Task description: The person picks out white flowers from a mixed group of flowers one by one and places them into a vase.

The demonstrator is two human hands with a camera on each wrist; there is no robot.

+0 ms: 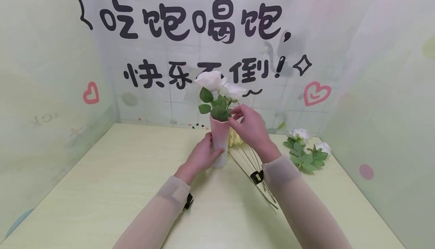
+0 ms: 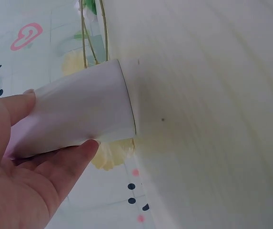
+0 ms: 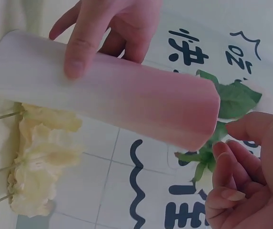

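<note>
A pink-to-white vase (image 1: 221,137) stands upright on the table, with white roses (image 1: 210,80) and green leaves rising from its mouth. My left hand (image 1: 203,154) grips the vase's lower part, thumb on one side and fingers on the other, as the left wrist view also shows the hand (image 2: 26,157) round the white end of the vase (image 2: 84,105). At the rim, my right hand (image 1: 250,126) has its fingertips beside the leaves; in the right wrist view its fingers (image 3: 231,164) are bent near the leaves (image 3: 238,99), and whether they pinch anything is unclear.
Yellow flowers (image 1: 235,138) lie behind the vase, their thin stems (image 1: 249,158) running toward the right forearm past a black clip-like piece (image 1: 257,177). White roses with leaves (image 1: 306,160) lie at the table's back right. A printed curtain (image 1: 204,49) hangs behind the table.
</note>
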